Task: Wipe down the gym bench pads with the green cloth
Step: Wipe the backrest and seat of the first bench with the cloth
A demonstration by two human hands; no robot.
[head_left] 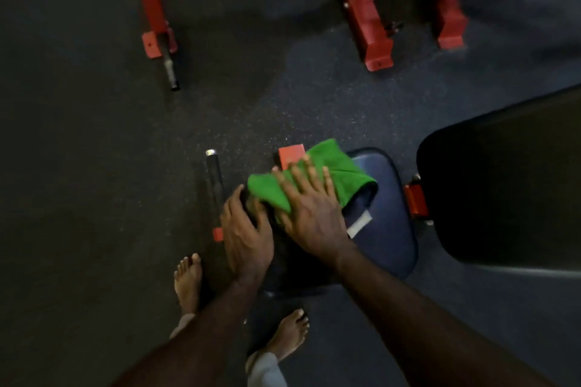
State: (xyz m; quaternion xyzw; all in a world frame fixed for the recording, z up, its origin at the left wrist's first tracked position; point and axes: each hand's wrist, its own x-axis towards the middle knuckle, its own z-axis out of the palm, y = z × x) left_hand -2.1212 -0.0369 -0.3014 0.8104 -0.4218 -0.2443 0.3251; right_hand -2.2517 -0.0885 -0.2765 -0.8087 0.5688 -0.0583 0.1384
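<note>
Bench pads, two in view, both lying at the right of the frame on a red-framed gym bench.

Back pad: the larger item, black, glossy, running off the right edge. No cloth or hand is touching it; whether it has been wiped cannot be told, though it is looking like work left to do.

Seat pad: dark blue, rounded corners, a pale tag showing on its top. It is sitting just beside the back pad, a red bracket between them. The cloth is lying across its far left portion, so wiping is judged to be under way here; the near and right parts of the pad are lying uncovered.

Green cloth: bright green, soft, bunched into loose folds, draping over the seat pad's left end and partly hiding a red frame end beyond it.

Right hand: pressing flat on the cloth, fingers spread wide and straight, holding it down against the pad.

Left hand: resting at the seat pad's left edge just beside the cloth, fingers loosely bent; whether it is pinching the cloth's edge cannot be told.

Overall progress: judged early to midway, one pad being worked.
</note>
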